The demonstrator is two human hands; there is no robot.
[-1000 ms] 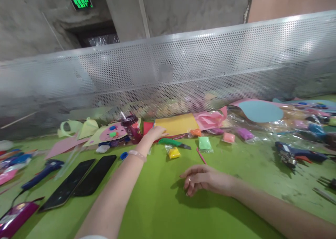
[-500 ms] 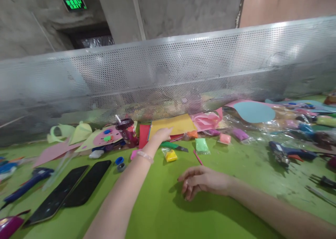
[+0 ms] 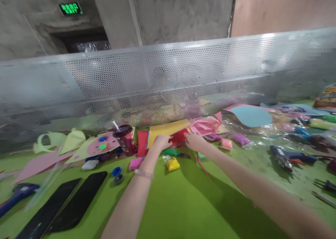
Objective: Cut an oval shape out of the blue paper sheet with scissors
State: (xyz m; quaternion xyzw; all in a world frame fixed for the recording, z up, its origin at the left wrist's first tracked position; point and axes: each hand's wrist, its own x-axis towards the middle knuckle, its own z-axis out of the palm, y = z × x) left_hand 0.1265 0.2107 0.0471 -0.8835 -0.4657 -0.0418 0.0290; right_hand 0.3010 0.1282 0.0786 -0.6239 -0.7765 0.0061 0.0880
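Note:
My left hand point(image 3: 163, 141) reaches to the near edge of a sheet of yellow paper point(image 3: 168, 128), fingers closed on it and the sheet's near right edge lifted. Under it shows red paper point(image 3: 180, 136). My right hand point(image 3: 195, 141) has its fingertips pinched at the right side of this red paper. Just below the left hand lie a green-handled cutter point(image 3: 170, 151) and a small bag of yellow clay point(image 3: 173, 164). A thin pink stick point(image 3: 202, 166) lies below the right hand, and a green clay bag point(image 3: 202, 155) is mostly hidden behind that wrist.
A dark red cup with a straw point(image 3: 125, 139) stands left of the papers. Two black phones point(image 3: 78, 204) lie at front left. Glue guns point(image 3: 294, 157) rest at both sides. Pink crepe paper point(image 3: 206, 125) and clay bags lie at right. A perforated metal screen point(image 3: 162, 81) closes the back.
My right hand has moved forward and left from the bare table to the papers. The yellow sheet's near edge has risen, uncovering more red paper. The view has shifted slightly.

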